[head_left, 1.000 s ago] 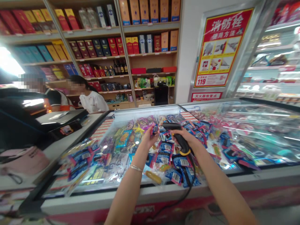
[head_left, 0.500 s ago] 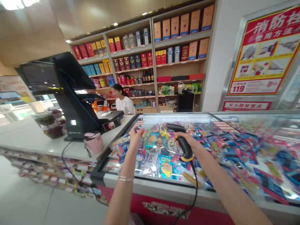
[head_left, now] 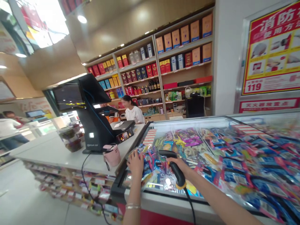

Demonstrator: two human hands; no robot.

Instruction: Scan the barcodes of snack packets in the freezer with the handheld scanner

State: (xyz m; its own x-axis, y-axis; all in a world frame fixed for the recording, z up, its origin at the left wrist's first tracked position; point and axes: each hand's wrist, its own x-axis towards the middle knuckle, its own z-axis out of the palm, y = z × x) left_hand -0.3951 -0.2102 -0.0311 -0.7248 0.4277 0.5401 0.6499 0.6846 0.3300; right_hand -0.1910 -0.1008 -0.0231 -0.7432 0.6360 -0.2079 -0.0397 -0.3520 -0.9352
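Shop wall: shelves of boxed goods stand behind, with a fire-hydrant poster to the right.
Left hand: my left hand rests low over packets, fingers slightly spread; whether it grips one I cannot tell.
Right hand: my right hand is wrapped around the handle of a black scanner, head toward the left, cable trailing down.
Small pile: blue-and-pink packets lie beside and under my left hand, at the left end of the display freezer.
Wide scatter: many more packets spread across the freezer's right side.
Progress: I judge it partway at most, a small bunch gathered and the larger share left; which packets are scanned does not show.
Bench: left of the freezer, the bench carries a pink pouch and a till screen.
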